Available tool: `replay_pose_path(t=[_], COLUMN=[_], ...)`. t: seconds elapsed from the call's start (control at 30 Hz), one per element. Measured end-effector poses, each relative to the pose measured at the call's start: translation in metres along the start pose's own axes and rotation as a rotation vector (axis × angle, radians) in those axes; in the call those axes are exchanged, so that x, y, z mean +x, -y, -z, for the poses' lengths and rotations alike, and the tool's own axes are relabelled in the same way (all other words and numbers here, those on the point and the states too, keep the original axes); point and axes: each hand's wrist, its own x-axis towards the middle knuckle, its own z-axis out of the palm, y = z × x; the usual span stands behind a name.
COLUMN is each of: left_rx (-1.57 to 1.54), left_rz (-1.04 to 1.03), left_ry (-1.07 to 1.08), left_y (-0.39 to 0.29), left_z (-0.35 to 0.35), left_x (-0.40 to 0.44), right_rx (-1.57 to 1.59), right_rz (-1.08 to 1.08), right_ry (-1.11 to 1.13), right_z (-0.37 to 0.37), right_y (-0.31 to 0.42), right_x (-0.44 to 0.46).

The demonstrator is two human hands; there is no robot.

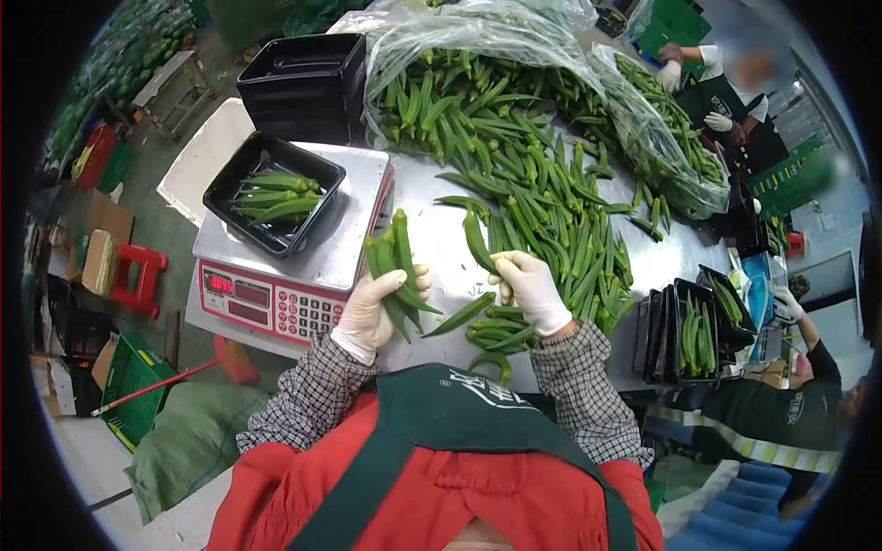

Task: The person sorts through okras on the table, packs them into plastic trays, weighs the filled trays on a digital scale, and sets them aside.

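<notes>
My left hand (pixel 374 308), in a white glove, is closed around several okra pods (pixel 402 266) that point upward, in front of the scale. A single okra pod (pixel 477 241) stands upright in the pinch of my right hand (pixel 531 292), also gloved in white. Between and below the hands, loose okra pods (pixel 501 331) lie on the metal table. On the digital scale (pixel 358 197) to the left sits a black tray (pixel 312 230) with several okra pods in it. The scale's red display is lit.
A large okra pile (pixel 542 202) spills from a clear plastic bag (pixel 478 37). Another okra bag (pixel 680 165) lies right of it. Stacked black trays (pixel 303 92) stand behind the scale; filled trays (pixel 698 321) sit at the table's right. Co-workers are at the right side.
</notes>
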Motion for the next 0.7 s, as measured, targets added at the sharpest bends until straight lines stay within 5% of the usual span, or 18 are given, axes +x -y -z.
replay_pose_path(t=[0.13, 0.27, 0.33, 0.4, 0.53, 0.7], left_rx=[-0.017, 0.020, 0.096, 0.034, 0.030, 0.071], left_rz=[0.023, 0.086, -0.001, -0.034, 0.014, 0.044], left_ry=[0.041, 0.063, -0.017, -0.070, -0.037, -0.062], left_y=[0.013, 0.023, 0.015, 0.002, -0.001, 0.010], left_z=[-0.008, -0.013, -0.012, -0.004, -0.010, -0.001], left_x=[0.003, 0.004, 0.001, 0.000, -0.007, -0.002], right_rx=[0.119, -0.319, -0.319, -0.670, -1.326, -1.312], right_rz=[0.020, 0.221, 0.166, 0.579, 0.624, 0.688], right_ry=[0.065, 0.307, 0.206, 0.049, 0.082, 0.079], right_z=[-0.024, -0.051, -0.050, -0.040, -0.035, -0.031], right_y=[0.008, -0.006, -0.009, -0.021, -0.059, -0.064], right_x=[-0.025, -0.042, -0.038, -0.023, -0.014, -0.010])
